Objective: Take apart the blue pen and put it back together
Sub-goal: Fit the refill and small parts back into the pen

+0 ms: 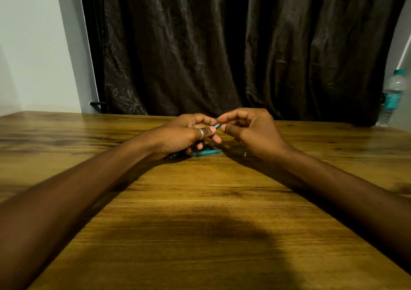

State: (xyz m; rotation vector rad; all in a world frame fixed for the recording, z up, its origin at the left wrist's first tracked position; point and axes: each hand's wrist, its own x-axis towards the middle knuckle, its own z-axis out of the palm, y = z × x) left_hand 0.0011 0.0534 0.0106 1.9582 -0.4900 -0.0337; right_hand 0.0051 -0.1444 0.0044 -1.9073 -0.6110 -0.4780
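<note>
My left hand (186, 134), with a silver ring on the thumb, grips a blue pen part (216, 125) whose end pokes out toward the right. My right hand (246, 127) pinches that protruding end between thumb and forefinger. Both hands hover just above the wooden table (200, 200). Below them a teal pen piece (206, 152) lies flat on the table, and another dark blue piece (175, 155) shows under my left palm, mostly hidden. A tiny metallic part (244, 154) lies by my right wrist.
A dark curtain (222, 45) hangs behind the table's far edge. A clear water bottle (392, 96) with a teal cap and label stands at the far right. A pale wall fills the left.
</note>
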